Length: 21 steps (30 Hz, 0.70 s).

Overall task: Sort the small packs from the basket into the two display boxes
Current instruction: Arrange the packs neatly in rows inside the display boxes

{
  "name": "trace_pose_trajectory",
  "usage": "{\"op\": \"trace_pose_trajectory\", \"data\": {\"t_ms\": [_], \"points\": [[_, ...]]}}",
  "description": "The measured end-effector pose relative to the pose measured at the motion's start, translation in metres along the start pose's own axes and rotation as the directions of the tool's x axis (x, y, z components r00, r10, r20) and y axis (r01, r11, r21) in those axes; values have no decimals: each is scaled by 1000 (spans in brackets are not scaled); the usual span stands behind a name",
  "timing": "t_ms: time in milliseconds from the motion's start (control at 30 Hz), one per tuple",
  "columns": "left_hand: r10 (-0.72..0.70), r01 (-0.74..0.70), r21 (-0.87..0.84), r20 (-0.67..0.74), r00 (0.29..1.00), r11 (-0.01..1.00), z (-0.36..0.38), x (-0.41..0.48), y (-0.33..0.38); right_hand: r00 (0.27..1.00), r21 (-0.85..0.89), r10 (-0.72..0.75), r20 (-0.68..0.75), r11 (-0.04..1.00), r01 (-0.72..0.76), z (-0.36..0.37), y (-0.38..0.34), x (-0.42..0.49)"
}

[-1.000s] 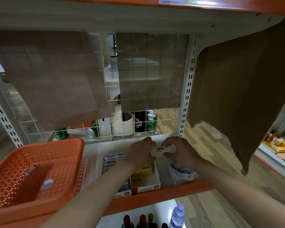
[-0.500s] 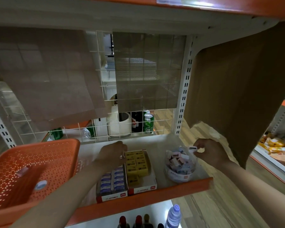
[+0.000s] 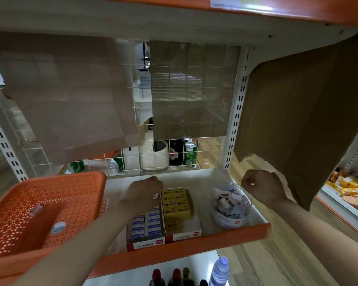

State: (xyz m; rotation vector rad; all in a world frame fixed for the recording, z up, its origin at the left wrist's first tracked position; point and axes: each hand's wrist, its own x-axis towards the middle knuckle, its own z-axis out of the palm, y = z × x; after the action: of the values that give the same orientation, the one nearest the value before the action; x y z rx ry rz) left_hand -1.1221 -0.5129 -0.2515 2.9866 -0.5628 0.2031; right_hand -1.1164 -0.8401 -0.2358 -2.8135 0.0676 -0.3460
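- Basket (image 3: 56, 179): orange plastic, perforated, faintly glossy.
- Shelf (image 3: 196, 176): smooth white-painted metal, edged in orange.
- Display boxes (image 3: 146, 243): printed card, glossy fronts noted.
- Small packs (image 3: 176, 201): paper-wrapped, matt.
- Tub (image 3: 229, 220): clear glossy plastic.
- Back grid (image 3: 132, 96): white-coated wire.
- Hanging sheet (image 3: 298, 120): brown cardboard, matt, rough-edged.
- Floor (image 3: 277, 261): wood-grain boards recorded.

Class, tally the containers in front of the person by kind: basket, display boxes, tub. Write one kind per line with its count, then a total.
Orange perforated plastic basket: 1
Red-and-white cardboard display boxes: 2, the blue-pack box and the yellow-pack box
Clear round plastic tub: 1
Total: 4
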Motion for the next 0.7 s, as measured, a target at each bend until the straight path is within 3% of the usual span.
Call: {"op": "trace_pose_trajectory", "data": {"t_ms": [167,300,467,700], "points": [[-115,114,-15,-11,993,993,-10,-16,-21,999,18,-47,-15,999,48,7,-25,-1],[-152,154,48,-51,987,987,-23,-35,-58,980,56,-193,-42,979,195,23,-77,-1],[-246,257,99,-115,962,961,-40,-68,-117,926,140,-378,-16,916,376,45,-172,5],[-488,490,108,-40,872,865,-43,-114,-202,835,178,-550,27,824,537,79,-291,6]]}}
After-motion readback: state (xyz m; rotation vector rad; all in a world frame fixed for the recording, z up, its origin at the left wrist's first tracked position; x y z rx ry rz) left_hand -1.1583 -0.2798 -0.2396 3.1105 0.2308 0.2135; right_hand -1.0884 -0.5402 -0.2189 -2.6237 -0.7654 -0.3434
